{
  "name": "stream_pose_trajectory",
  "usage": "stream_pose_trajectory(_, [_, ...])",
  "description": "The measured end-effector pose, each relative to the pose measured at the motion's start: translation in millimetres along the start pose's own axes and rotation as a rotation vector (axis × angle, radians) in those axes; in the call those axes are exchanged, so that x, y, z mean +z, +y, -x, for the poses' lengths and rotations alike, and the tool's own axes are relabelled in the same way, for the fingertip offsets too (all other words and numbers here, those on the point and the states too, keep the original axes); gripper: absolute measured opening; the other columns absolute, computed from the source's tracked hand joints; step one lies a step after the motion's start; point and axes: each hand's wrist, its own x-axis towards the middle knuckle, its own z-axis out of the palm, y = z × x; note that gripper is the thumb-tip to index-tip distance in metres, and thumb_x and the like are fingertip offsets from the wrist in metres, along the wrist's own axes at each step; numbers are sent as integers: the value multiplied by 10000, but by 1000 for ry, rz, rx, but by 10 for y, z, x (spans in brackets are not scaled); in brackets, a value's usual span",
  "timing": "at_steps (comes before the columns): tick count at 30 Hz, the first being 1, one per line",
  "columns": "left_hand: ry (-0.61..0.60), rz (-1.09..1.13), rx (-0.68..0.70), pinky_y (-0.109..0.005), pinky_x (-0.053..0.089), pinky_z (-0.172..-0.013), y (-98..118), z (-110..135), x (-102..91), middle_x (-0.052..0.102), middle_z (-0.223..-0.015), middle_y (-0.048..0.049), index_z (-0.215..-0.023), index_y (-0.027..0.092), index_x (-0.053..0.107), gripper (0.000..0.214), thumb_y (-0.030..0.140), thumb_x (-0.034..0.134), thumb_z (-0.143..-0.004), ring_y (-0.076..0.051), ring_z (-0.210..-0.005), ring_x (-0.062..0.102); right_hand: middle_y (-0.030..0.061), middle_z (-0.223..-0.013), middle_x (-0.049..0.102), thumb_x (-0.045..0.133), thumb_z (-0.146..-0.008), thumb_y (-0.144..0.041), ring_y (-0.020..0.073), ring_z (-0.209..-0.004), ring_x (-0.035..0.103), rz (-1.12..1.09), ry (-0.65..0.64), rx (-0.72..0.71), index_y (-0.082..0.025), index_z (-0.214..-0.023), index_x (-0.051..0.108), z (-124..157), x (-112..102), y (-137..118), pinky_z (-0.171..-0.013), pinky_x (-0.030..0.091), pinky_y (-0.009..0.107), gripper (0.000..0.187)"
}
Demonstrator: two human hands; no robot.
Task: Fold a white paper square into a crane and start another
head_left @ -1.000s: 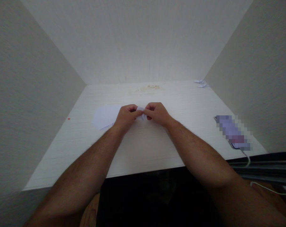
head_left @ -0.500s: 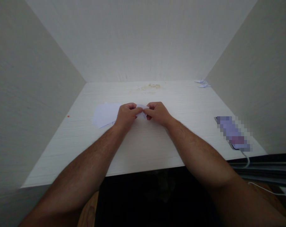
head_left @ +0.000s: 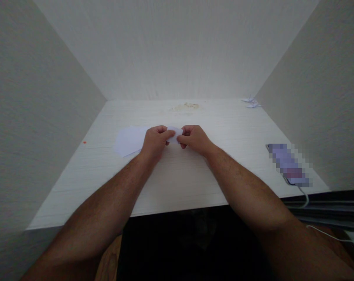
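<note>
A small folded piece of white paper (head_left: 176, 134) is pinched between both my hands above the middle of the white table (head_left: 177, 183). My left hand (head_left: 155, 141) grips its left side with curled fingers. On its right side my right hand (head_left: 194, 139) is closed too, thumb and fingers pressed on the paper. Most of the folded piece is hidden by my fingers. A stack of flat white paper sheets (head_left: 128, 140) lies on the table just left of my left hand.
A blurred phone-like object (head_left: 290, 165) with a white cable (head_left: 306, 197) lies near the table's right edge. Small folded paper figures (head_left: 251, 102) sit at the far right corner. A yellowish stain (head_left: 185, 106) marks the far middle. Walls enclose the table on three sides.
The hands have shifted slightly away from me with the paper. The folded piece now shows a little more above the fingers.
</note>
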Motion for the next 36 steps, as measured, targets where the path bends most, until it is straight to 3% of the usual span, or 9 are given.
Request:
stream_pose_trajectory(7, [22,6,36,-230,317,-454,-15,-11,0,499,-501,32,-538,178,563,195,230,730,-625,-78,-467,418,-43,-509,597,644,-690,-135,69,-474,515,-52,6,-7,-178,-627,536,-11,10,8,-466,345,191,132])
stream_pose_trajectory(15, [43,17,102,-239,316,-464,-64,-74,-50,495,-496,31,-543,182,563,215,257,732,-652,-85,-472,420,-46,-680,641,713,-589,-66,88,-580,594,-282,-108,4,-173,-791,589,-25,52,75,-546,515,220,260])
stream_pose_trajectory(19, [40,8,148,-238,330,-475,-69,-69,-51,480,-498,38,-539,187,539,247,269,737,-662,-84,-482,420,-40,-597,617,733,-706,-221,84,-512,566,-251,-79,13,-176,-725,573,-13,51,85,-487,479,210,168])
stream_pose_trajectory(22, [47,-7,163,-236,345,-484,-59,-52,-31,460,-497,48,-534,192,514,272,269,739,-666,-84,-485,417,-23,-528,605,689,-785,-266,70,-453,530,-170,-36,5,-168,-644,559,2,40,49,-447,406,193,215])
stream_pose_trajectory(26, [57,40,160,-233,368,-495,-53,-39,-6,499,-531,43,-561,191,535,237,264,729,-676,-87,-504,445,-21,-509,615,689,-766,-200,65,-439,521,-121,-16,-15,-157,-634,586,1,32,2,-428,353,181,173])
stream_pose_trajectory(36, [161,120,221,-224,365,-494,-42,-99,-52,516,-553,36,-588,191,569,182,229,720,-683,-90,-520,458,-30,-513,615,678,-683,-124,78,-446,542,-195,-39,29,-158,-659,610,-17,58,69,-446,418,190,79])
